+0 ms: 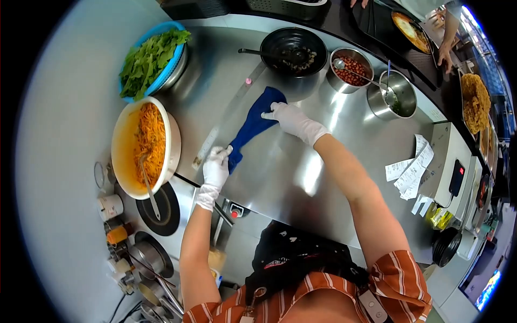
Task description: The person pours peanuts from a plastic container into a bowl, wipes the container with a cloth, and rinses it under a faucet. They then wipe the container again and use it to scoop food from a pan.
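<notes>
A dark blue cloth stretches diagonally over the steel counter. Its near end is pinched by my left hand, at the counter's front edge. My right hand, fingers closed, grips the far end of the same cloth. Both hands wear thin white gloves. Beyond the cloth, a black bowl holds some pale bits and a black ladle. Left of my left hand stands a cream tub of orange shreds with a spoon in it.
At the back left, leafy greens fill a blue basket. A steel pot of peanuts and another steel pot stand at the back right. Paper receipts lie near a white machine. Another person's hand rests beyond the counter.
</notes>
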`<action>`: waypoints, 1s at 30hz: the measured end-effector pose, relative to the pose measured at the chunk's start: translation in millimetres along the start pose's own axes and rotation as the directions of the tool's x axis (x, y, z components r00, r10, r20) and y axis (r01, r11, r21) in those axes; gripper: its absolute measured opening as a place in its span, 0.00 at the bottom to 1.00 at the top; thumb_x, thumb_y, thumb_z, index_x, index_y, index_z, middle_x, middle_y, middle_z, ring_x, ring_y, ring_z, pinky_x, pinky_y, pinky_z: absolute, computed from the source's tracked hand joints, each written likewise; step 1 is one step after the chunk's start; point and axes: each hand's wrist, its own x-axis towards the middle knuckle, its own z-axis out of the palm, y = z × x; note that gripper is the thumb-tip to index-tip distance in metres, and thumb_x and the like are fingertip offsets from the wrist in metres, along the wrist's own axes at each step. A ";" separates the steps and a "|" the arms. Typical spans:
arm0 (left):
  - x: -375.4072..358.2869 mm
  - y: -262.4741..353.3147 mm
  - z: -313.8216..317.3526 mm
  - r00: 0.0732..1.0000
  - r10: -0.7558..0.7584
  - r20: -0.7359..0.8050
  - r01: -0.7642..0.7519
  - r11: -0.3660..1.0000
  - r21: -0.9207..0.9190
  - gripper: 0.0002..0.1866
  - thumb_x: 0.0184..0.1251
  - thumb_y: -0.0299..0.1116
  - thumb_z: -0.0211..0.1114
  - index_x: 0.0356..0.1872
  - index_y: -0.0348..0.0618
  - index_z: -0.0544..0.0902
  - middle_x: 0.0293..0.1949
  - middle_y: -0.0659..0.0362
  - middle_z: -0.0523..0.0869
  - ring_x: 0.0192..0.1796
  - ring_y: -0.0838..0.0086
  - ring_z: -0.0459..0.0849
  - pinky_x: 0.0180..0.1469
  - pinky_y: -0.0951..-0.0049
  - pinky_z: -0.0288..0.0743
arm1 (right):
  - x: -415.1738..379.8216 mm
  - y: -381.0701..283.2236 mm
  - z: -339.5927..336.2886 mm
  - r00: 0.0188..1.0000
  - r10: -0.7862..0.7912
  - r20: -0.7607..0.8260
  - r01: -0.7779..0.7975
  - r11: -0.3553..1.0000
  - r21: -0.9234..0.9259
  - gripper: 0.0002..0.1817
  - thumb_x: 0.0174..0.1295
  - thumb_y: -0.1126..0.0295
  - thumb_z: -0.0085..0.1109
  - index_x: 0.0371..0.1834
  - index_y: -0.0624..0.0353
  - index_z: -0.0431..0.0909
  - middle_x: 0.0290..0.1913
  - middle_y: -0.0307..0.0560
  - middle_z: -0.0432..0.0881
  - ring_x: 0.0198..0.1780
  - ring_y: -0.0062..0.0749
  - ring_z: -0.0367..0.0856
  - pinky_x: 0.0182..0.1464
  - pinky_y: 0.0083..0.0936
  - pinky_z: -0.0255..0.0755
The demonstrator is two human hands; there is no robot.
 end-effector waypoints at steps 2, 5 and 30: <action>-29.5 27.5 4.2 1.000 -0.010 -0.005 0.010 0.997 -0.072 0.14 0.54 0.22 0.62 0.42 0.50 0.84 0.39 0.55 0.79 0.39 0.59 0.80 0.42 0.66 0.75 | -18.7 9.0 10.0 0.998 -0.062 -0.013 0.062 0.998 -0.014 0.30 0.52 0.87 0.47 0.57 0.45 0.74 0.48 0.49 0.71 0.51 0.42 0.73 0.51 0.31 0.72; -63.5 75.5 23.4 0.992 0.100 -0.082 -0.110 0.985 -0.129 0.14 0.53 0.21 0.60 0.41 0.47 0.84 0.36 0.55 0.79 0.37 0.60 0.79 0.40 0.66 0.74 | -66.0 27.9 32.2 0.992 -0.117 -0.053 0.115 0.993 -0.033 0.30 0.50 0.88 0.47 0.56 0.45 0.74 0.47 0.49 0.72 0.50 0.42 0.73 0.52 0.30 0.72; -324.9 460.8 193.6 0.425 0.812 0.399 -0.679 0.578 -0.452 0.13 0.52 0.25 0.59 0.40 0.51 0.83 0.35 0.58 0.77 0.38 0.62 0.80 0.38 0.64 0.76 | -760.7 -46.4 176.7 0.556 0.755 -0.346 -0.678 0.654 0.337 0.22 0.53 0.80 0.55 0.52 0.48 0.78 0.40 0.48 0.75 0.44 0.43 0.75 0.46 0.33 0.72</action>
